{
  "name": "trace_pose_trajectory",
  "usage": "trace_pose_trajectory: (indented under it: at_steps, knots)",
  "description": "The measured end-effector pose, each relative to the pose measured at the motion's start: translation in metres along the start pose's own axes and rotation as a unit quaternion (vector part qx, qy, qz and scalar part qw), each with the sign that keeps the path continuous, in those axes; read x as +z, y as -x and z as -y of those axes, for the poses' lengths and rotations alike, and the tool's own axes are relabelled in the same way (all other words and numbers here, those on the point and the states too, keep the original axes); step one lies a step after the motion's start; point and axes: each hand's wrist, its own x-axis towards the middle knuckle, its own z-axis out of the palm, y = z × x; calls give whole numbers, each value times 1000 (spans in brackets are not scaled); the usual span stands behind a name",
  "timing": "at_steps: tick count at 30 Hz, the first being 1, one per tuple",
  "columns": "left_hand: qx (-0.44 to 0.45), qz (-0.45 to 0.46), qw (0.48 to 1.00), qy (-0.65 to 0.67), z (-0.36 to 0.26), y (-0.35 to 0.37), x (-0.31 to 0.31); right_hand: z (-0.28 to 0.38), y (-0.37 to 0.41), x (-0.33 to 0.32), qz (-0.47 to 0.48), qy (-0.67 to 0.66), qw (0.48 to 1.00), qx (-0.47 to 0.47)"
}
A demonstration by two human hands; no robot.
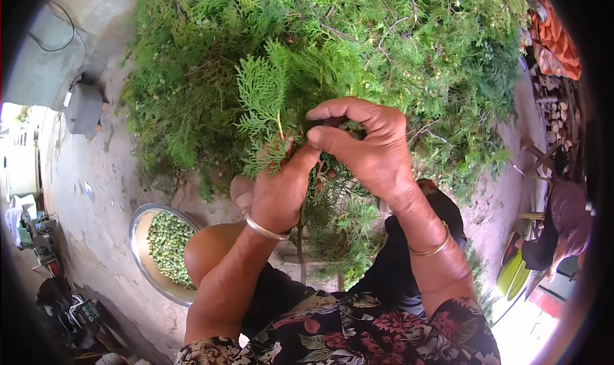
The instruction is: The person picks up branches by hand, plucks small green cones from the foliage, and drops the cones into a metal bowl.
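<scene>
My left hand [281,195] is closed around a leafy arborvitae branch [262,87], its flat green sprays standing up past the fingers. Close against it, my right hand [377,150] is curled, thumb and forefinger drawn together at the foliage by the left thumb. What lies between those right fingertips is too dark and small to make out. More of the branch's foliage and its stem hang below both hands. In front of me rises a big heap of cut arborvitae branches [192,77].
A metal basin [136,250] holding many small green cones [167,246] stands on the concrete floor by my left knee. A grey box [84,109] is at the left wall. Stacked firewood [555,112], an orange cloth [555,51] and another seated person [569,214] are to the right.
</scene>
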Motion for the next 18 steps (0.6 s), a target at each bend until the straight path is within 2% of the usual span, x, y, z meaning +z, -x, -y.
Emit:
trace_pose_trajectory:
  at_steps: [1, 2, 3, 4, 6, 7, 9, 10, 12, 13, 15, 16, 18]
  knots:
    - [-1, 1, 1000, -1, 2, -1, -3, -1, 1, 2, -1, 0, 1000, 1]
    - [129, 11, 973, -192, 2, -3, -8, -1, 2, 4, -6, 26, 1000, 9]
    - [253, 21, 893, -371, 3, -5, -10, -2, 3, 5, -9, 53, 998, 17]
    - [253, 21, 893, -371, 7, -5, -9, -8, 1, 5, -13, 101, 994, -47]
    - [106, 36, 970, -216, 15, -4, -6, -9, 2, 4, -4, 105, 994, -37]
    - [105, 37, 970, -216, 15, -4, -3, -9, 2, 3, 7, 109, 994, -28]
    - [-2, -3, 1000, -30, 10, -4, 2, -3, 0, -2, 18, 116, 993, -5]
    - [-7, -1, 1000, -30, 12, -4, 1, -2, 1, -4, 30, 123, 992, 17]
    - [120, 44, 980, -152, 17, -4, -1, -7, 1, -4, 29, 95, 995, 25]
    - [117, 45, 980, -152, 16, -4, -1, -10, 1, -4, 27, 68, 997, 27]
    - [22, 59, 997, -50, 11, -2, 0, -11, 1, -2, 4, 54, 998, 22]
    - [20, 59, 997, -49, 8, -1, 3, -6, 1, -3, -6, 84, 996, 31]
    - [-42, 20, 995, 90, 4, -1, 8, 0, 0, -4, -16, 115, 992, 39]
